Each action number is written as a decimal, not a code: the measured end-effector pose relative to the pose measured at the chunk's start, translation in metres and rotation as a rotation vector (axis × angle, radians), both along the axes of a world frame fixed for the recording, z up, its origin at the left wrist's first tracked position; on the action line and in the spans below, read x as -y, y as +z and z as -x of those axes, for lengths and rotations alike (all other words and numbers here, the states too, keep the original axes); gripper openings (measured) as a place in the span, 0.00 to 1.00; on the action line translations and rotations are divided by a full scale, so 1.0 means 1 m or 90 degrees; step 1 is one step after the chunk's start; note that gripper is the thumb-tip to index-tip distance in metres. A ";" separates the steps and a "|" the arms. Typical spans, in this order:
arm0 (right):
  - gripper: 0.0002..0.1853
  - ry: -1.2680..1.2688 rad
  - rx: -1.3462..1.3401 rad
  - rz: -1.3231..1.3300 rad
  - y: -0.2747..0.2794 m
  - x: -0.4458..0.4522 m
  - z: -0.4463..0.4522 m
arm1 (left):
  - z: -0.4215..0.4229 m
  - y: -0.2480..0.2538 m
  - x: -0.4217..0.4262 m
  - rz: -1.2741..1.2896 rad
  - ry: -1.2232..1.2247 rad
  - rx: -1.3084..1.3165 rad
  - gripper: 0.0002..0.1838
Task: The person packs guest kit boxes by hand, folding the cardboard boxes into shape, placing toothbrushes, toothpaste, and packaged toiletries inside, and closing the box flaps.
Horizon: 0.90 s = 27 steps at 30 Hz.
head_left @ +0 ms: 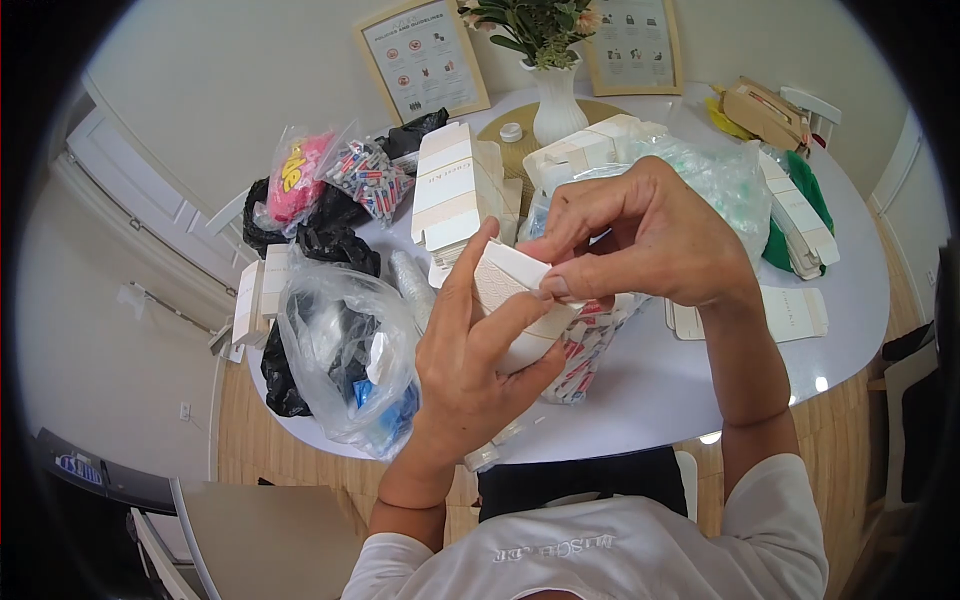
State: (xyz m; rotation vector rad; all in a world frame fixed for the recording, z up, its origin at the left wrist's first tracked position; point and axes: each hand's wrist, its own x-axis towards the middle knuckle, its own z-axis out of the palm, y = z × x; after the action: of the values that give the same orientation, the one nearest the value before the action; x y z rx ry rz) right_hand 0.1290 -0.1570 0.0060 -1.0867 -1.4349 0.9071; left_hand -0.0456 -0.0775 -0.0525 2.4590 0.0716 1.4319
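Observation:
A small white carton (500,285) is held up above the near side of the table, tilted, with its top end facing me. My left hand (465,365) wraps round its body, fingers along the sides. My right hand (650,235) pinches the carton's top flap between thumb and fingers; the inside of the carton is hidden. Just behind and below the carton lies a clear bag of small red-and-white tubes or packets (585,350). Beyond my left hand stands a stack of flat cartons (450,190) printed "Guest Kit".
A clear plastic bag (340,340) and black bags (340,245) crowd the left side. Behind them are a bag of small tubes (370,180) and a pink package (298,180). A filmy bag (720,190), more cartons (795,210) and a white vase (558,105) stand farther off.

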 end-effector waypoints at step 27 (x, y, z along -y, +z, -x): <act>0.11 -0.038 0.051 0.011 0.002 0.002 0.003 | -0.005 -0.009 -0.008 0.062 -0.105 0.045 0.29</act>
State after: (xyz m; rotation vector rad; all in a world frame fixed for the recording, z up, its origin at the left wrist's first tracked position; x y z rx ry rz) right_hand 0.1259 -0.1591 0.0078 -1.1850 -1.4547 0.8427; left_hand -0.0402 -0.0699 -0.0610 2.2762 -0.0743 1.4090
